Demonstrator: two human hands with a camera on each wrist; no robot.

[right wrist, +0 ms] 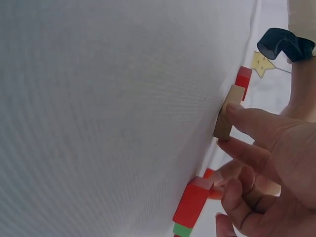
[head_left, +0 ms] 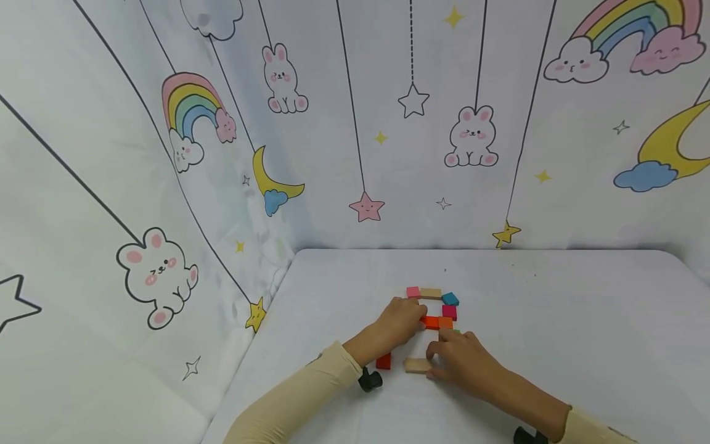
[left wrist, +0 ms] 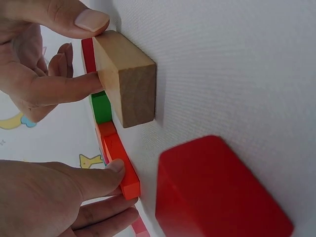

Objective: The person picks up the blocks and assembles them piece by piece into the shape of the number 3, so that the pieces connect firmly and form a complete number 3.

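My left hand [head_left: 396, 322] pinches an orange-red block [head_left: 430, 322] between thumb and fingers; in the left wrist view that block [left wrist: 122, 165] lies on the white table, end to end with an orange one [head_left: 445, 322]. Nearer the front, my right hand [head_left: 468, 364] grips one end of a plain wooden block [head_left: 417, 365]. Its thumb and index finger hold the wooden block [right wrist: 228, 113] from two sides in the right wrist view, while the other fingers curl free. A red block [head_left: 383, 361] lies left of the wooden one, apart from it.
Behind the hands, a pink block [head_left: 413, 292], another wooden block [head_left: 430, 294], a blue block [head_left: 450, 299] and a crimson block [head_left: 449, 312] form a bent row. A green block [left wrist: 101, 107] is partly hidden by the right hand. A printed cloth [head_left: 333, 123] hangs behind the table.
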